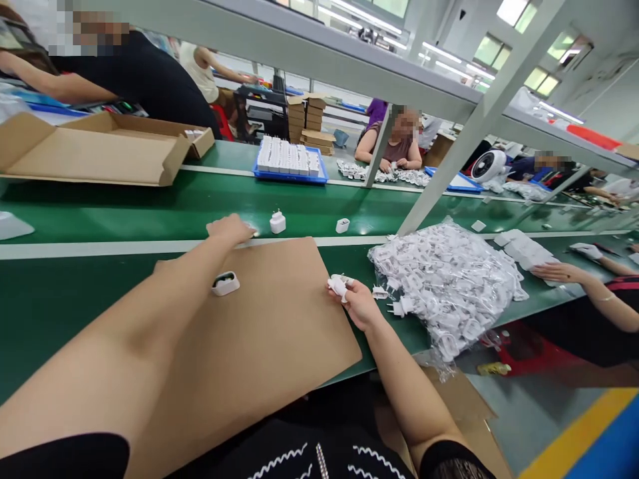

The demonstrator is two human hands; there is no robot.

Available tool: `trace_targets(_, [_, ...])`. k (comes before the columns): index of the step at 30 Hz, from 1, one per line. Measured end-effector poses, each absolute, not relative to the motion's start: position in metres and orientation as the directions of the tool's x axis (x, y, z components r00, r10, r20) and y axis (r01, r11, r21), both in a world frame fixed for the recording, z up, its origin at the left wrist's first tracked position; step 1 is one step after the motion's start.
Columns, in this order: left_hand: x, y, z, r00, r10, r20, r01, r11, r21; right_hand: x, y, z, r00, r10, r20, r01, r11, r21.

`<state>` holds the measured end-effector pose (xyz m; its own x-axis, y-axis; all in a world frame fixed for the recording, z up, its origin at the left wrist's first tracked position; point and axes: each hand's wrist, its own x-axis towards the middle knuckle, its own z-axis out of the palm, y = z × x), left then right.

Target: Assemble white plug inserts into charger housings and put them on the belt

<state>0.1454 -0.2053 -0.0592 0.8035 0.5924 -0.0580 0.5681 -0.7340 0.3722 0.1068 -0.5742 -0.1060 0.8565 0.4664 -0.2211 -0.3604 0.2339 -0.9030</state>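
Observation:
My left hand (230,228) reaches over the near edge of the green conveyor belt, its fingers closed. Whatever they pinch is mostly hidden; only a bit of white shows at the fingertips. Several white plug covers (339,286) are held in my right hand (360,305), above the right edge of a brown cardboard sheet (279,319). On that sheet, below my left wrist, lies a white charger housing (226,284) with a dark inside. A white charger (277,222) with prongs up stands on the belt, and another open housing (342,225) lies farther right.
A big clear bag of white plug covers (449,286) lies right of my right hand, with loose plug covers (399,307) beside it. Across the belt are a blue tray (290,177) of chargers and an open carton (94,153). A slanted metal post (449,163) rises behind the bag. Co-workers sit around.

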Motion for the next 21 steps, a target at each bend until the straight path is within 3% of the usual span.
trace_targets(3, [0.132,-0.207,-0.043,0.802,0.591,-0.083,0.575,-0.729,0.371,0.103,-0.579,-0.1,0.809,0.514,-0.285,-0.47,0.274,-0.839])
trace_targets(5, [0.117,-0.223,-0.031,0.852,0.523,-0.018,0.489,-0.785,0.38,0.101,-0.582,-0.1,0.802,0.515,-0.302,-0.484,0.264,-0.834])
trace_targets(8, [0.079,-0.265,-0.025,0.963,0.265,0.048,0.219,-0.874,0.435,0.099,-0.582,-0.101,0.828,0.483,-0.285,-0.433,0.229,-0.872])
trace_targets(12, [0.017,-0.324,-0.047,0.988,-0.147,0.038,-0.145,-0.841,0.522,0.092,-0.573,-0.1,0.891,0.421,-0.168,-0.244,0.132,-0.961])
trace_targets(15, [-0.011,-0.347,-0.069,0.948,-0.313,0.055,-0.292,-0.788,0.543,0.086,-0.565,-0.091,0.894,0.445,-0.039,-0.043,-0.001,-0.999])
trace_targets(17, [-0.018,-0.352,-0.084,0.953,-0.283,0.103,-0.288,-0.753,0.591,0.084,-0.558,-0.082,0.877,0.478,0.053,0.105,-0.084,-0.991])
trace_targets(21, [-0.018,-0.349,-0.113,0.982,0.024,0.186,-0.137,-0.589,0.796,0.087,-0.542,-0.072,0.785,0.589,0.191,0.361,-0.186,-0.914])
